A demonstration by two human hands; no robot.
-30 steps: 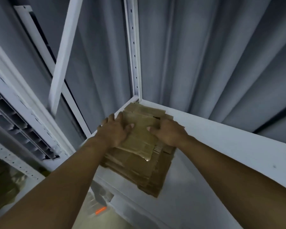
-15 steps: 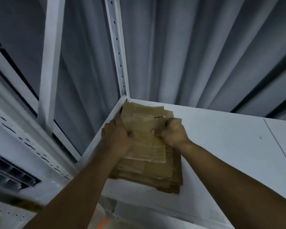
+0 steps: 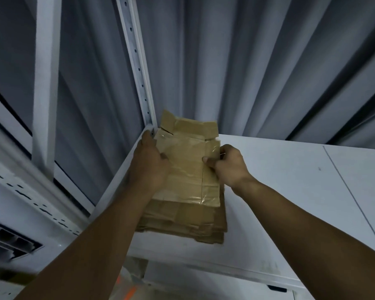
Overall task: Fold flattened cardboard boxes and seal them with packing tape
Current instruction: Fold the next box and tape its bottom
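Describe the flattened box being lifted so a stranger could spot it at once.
Find the white shelf and follow it to its back-left corner, by the perforated upright post. A stack of flattened cardboard lies there. The top flattened box, gripped by the left hand and right hand, alone bears glossy clear tape.

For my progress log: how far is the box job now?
Done: nothing folded or newly sealed. In hand: left hand and right hand grip the top flat box of the stack on the shelf. Left: folding and taping.
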